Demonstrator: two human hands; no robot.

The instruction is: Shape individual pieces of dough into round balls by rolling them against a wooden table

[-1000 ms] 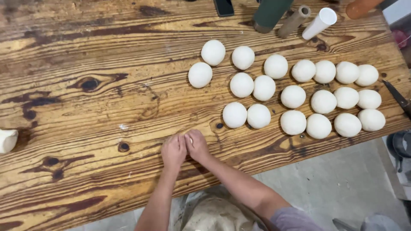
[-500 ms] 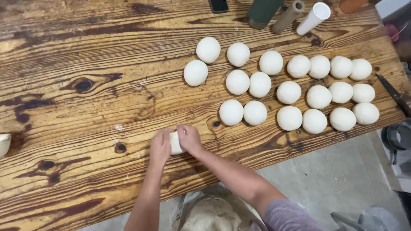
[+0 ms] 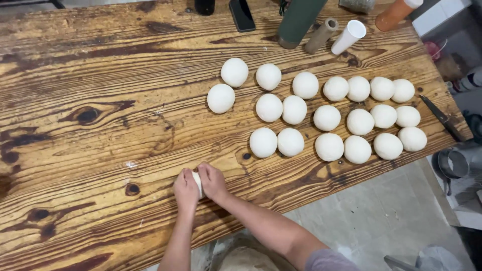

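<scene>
Both my hands cup one white dough ball (image 3: 198, 181) near the front edge of the wooden table (image 3: 100, 125). My left hand (image 3: 186, 190) presses it from the left and my right hand (image 3: 213, 180) from the right, so only a thin sliver of dough shows between them. Several finished round dough balls (image 3: 326, 118) lie in rows to the upper right, the nearest (image 3: 263, 142) a short way from my right hand.
Along the far edge stand a dark green bottle (image 3: 298, 20), a cardboard tube (image 3: 321, 35), a white cup (image 3: 348, 36), an orange bottle (image 3: 396, 12) and a black phone (image 3: 242, 14). A knife (image 3: 442, 118) lies at the right edge. Grey floor lies below the table.
My hands parted slightly, showing the dough between them, and stay cupped around it. The view has shifted a little, bringing more of the far table edge into sight.
</scene>
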